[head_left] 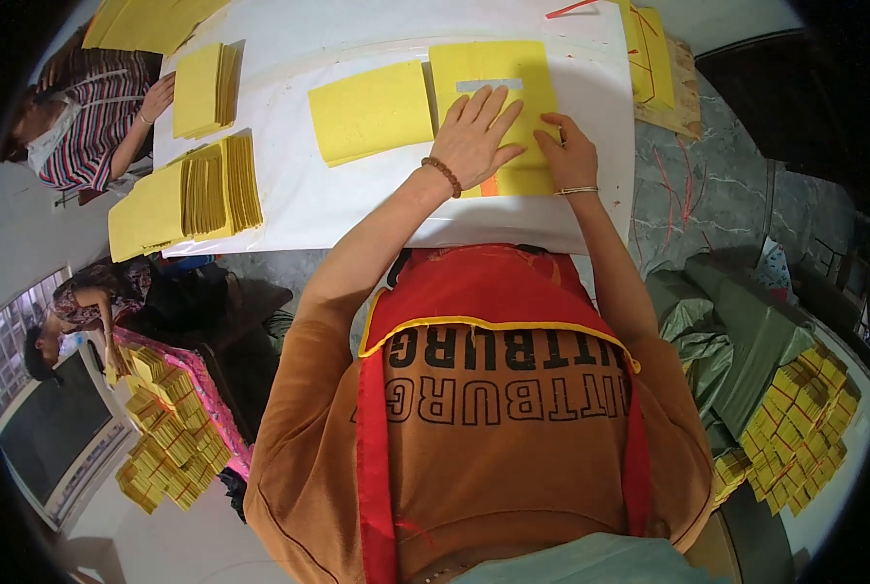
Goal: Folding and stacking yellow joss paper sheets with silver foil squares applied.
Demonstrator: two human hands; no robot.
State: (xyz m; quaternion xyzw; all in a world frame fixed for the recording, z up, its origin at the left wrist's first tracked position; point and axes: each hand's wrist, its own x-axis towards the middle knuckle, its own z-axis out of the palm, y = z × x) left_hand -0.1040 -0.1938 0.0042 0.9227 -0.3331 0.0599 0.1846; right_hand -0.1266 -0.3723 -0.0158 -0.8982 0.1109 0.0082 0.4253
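Observation:
A yellow paper sheet or stack [532, 92] lies on the white-covered table right in front of me, with a grey strip [472, 86] across it and an orange mark near its front edge. My left hand [476, 138] rests flat on it, fingers spread, the fingertips reaching the grey strip. At the right edge of the same yellow paper is my right hand [568, 156], thumb and forefinger slightly apart and nothing visible between them. Just left of it lies another yellow paper piece [372, 112], a little tilted.
Folded yellow stacks [201, 92] and a fanned row [216, 190] stand along the table's left side, beside a seated person in stripes. More yellow bundles [654, 58] sit beyond the right edge. Another person handles yellow bundles [167, 428] at lower left. Tied bundles [800, 428] are piled at lower right.

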